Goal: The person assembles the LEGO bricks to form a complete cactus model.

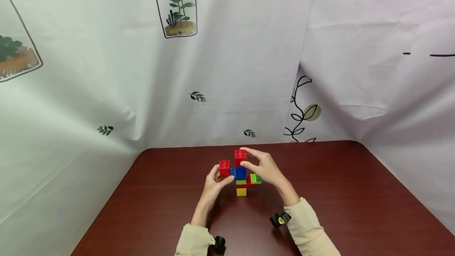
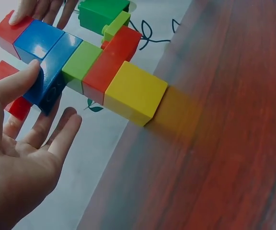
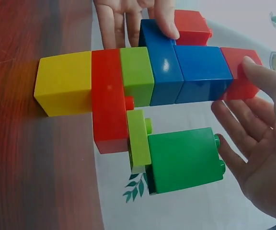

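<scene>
A tower of toy building bricks stands upright on its yellow brick (image 3: 63, 84). Above that come a long red brick (image 3: 108, 98), a light green brick (image 2: 80, 65), a long blue brick (image 2: 56, 72), a second blue brick (image 3: 202, 74) and a red brick (image 1: 240, 157) on top. Another red brick (image 1: 224, 168) sits on the blue brick's left end. On the right, a thin lime brick (image 3: 139, 139) carries a dark green brick (image 3: 186, 160). My left hand (image 1: 212, 187) holds the long blue brick, thumb on its near face. My right hand (image 1: 267, 168) pinches the top red brick between thumb and fingers.
The tower stands on a dark red-brown wooden table (image 1: 160, 208) with rounded far corners. Behind it hangs a pale cloth (image 1: 231, 70) printed with plants and jars. Both wrists wear small black cameras over light sleeves (image 1: 193, 240).
</scene>
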### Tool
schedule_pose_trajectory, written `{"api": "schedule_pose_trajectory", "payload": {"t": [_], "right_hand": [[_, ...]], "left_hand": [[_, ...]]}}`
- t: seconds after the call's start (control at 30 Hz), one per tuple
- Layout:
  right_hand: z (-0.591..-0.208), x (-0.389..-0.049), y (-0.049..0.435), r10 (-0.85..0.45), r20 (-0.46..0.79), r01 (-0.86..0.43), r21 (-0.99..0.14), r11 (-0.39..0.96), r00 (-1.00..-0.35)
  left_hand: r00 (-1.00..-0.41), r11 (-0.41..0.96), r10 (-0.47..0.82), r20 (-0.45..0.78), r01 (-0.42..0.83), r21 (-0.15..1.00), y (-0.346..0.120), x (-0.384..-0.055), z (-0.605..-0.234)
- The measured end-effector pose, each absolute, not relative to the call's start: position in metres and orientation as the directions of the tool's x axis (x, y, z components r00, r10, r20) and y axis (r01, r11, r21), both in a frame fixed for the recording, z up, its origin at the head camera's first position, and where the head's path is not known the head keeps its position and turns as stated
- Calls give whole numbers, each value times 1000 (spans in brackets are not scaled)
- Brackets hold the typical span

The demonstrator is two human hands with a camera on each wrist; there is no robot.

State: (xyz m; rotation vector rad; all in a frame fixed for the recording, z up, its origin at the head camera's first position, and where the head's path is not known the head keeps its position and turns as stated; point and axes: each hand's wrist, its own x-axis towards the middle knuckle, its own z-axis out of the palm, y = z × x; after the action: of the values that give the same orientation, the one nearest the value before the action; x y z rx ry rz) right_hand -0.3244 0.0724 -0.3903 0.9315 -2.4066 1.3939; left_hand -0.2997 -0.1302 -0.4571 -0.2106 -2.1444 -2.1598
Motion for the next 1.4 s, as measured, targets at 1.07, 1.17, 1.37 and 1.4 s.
{"api": "schedule_pose_trajectory", "payload": {"t": [1.07, 1.17, 1.37, 1.4], "right_hand": [[-393, -330, 98, -256, 382, -448, -845, 292, -888], [-398, -327, 106, -287, 361, -444, -837, 319, -887], [-412, -314, 120, -412, 333, -482, -808, 339, -848], [-414, -312, 122, -425, 325, -483, -806, 344, -845]], "left_hand": [[-956, -126, 103, 273, 260, 957, -122, -300, -452], [-962, -156, 79, 263, 248, 956, -122, -300, -452], [-974, -178, 39, 223, 213, 961, -124, -300, -453], [-976, -180, 37, 217, 207, 962, -124, -300, -453]]}}
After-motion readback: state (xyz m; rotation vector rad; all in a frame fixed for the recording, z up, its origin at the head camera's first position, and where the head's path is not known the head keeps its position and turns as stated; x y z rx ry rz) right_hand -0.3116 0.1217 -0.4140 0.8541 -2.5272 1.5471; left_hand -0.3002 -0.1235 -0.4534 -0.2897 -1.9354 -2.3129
